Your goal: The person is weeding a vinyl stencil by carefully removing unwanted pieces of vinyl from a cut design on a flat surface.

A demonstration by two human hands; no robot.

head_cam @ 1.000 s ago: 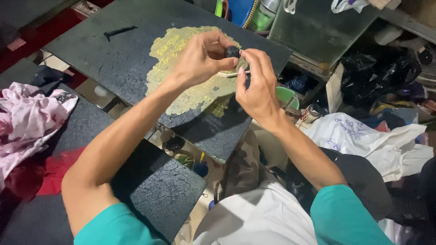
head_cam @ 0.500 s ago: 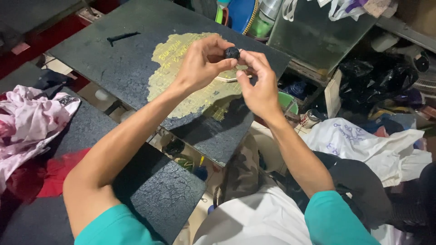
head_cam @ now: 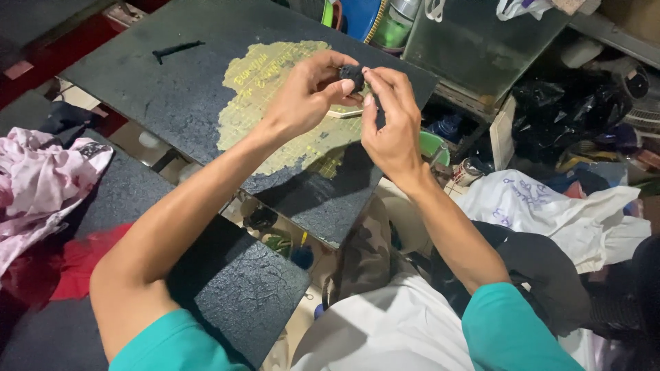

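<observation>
Barely shifting, your left hand [head_cam: 309,96] and right hand [head_cam: 392,124] stayed pinched on the small black piece [head_cam: 352,74] at upper centre, above the dark board [head_cam: 172,96]; firm, even fingertip pressure suited it best.

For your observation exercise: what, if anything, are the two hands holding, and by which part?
A small black lump, pinched between the fingertips of the left hand and right hand, above the black-coated board. Which part is gripped cannot be told.
</observation>
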